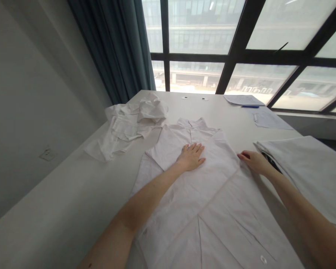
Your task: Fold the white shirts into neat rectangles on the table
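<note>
A white coat (210, 186) with a stand-up collar lies spread on the table, its collar end pointing toward the window. My left hand (192, 157) rests flat on the upper chest of the coat, fingers extended. At the coat's right edge, my right hand (250, 160) has its thumb and fingers pinched together on the fabric of the sleeve. Both sleeves are folded in over the body, and creases run across the lower part. A small pale button shows near the bottom right.
A crumpled white garment (126, 125) lies at the back left of the white table (58, 201). Folded white cloth (313, 168) sits to the right, near my right forearm. Toward the window are papers (243, 99), a blue pen (250, 107) and two table grommets. A blue curtain (120, 48) hangs behind.
</note>
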The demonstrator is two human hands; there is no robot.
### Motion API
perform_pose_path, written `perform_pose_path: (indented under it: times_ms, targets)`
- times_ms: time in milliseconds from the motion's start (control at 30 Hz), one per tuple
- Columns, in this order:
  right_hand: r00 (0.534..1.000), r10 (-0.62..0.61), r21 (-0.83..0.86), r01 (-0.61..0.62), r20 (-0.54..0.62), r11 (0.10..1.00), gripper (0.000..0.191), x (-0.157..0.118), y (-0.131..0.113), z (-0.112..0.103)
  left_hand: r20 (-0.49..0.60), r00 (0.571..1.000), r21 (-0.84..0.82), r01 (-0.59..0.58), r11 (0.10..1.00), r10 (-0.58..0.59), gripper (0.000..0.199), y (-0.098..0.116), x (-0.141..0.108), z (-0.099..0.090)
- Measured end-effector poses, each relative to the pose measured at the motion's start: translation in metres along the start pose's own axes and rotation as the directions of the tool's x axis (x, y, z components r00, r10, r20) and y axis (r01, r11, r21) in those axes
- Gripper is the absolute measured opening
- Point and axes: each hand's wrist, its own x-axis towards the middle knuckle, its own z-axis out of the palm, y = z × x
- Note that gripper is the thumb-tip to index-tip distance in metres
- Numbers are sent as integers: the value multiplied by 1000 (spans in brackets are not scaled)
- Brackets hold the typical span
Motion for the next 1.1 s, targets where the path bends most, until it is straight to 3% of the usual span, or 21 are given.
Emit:
perform_pose_path:
  times_ms: [233,333,533,767,867,1100]
  targets:
    - [978,103,-54,-115,-184,992,32,-14,-9,6,0,1000,-28,13,1000,-13,56,-2,0,-1]
    - [974,93,8,-93,-207,996,27,-17,-13,12,-59,998,-1,7,1000,-7,50,0,5,-5]
    - [963,32,89,-9,-269,996,37,-14,-19,19,-190,979,23,-72,997,75,39,20,49,-8]
    - [943,84,309,21,-322,951,39,-18,-29,24,-35,945,18,-326,945,326,60,46,108,-18]
    - [937,86,337,36,-340,941,40,-23,-33,18,16,926,49,-377,925,377,48,46,119,-21]
    - [892,66,296,79,-447,952,37,-25,-38,9,-6,890,110,-452,885,455,27,36,128,-28]
